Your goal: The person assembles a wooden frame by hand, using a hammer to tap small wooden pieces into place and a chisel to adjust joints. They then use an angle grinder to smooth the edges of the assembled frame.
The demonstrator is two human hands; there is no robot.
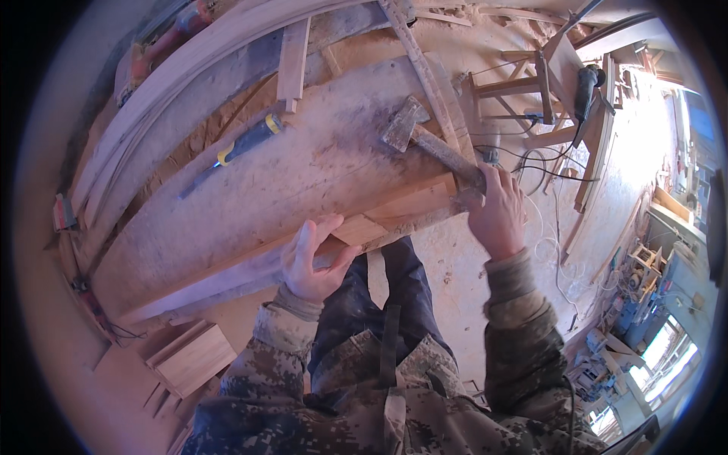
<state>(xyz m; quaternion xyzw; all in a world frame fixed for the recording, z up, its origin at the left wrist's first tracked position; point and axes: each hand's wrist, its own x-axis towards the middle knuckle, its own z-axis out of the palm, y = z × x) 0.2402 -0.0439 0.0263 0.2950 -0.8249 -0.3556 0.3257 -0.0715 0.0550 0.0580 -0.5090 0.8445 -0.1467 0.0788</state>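
Along the near edge of the surface (311,155) lies a wooden bar (417,203) meeting a short wooden block (359,230), placing seemingly done, any fastening impossible to confirm, the left hand (315,264) spread-fingered beside that edge, the right hand (497,211) gripping a hammer (444,150) at the surface's right.

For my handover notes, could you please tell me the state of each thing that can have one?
Hammer: held
Right hand: closed on hammer
Left hand: open, fingers spread
Chisel: lying on bench, unheld
Power tool: set down; on or off unclear
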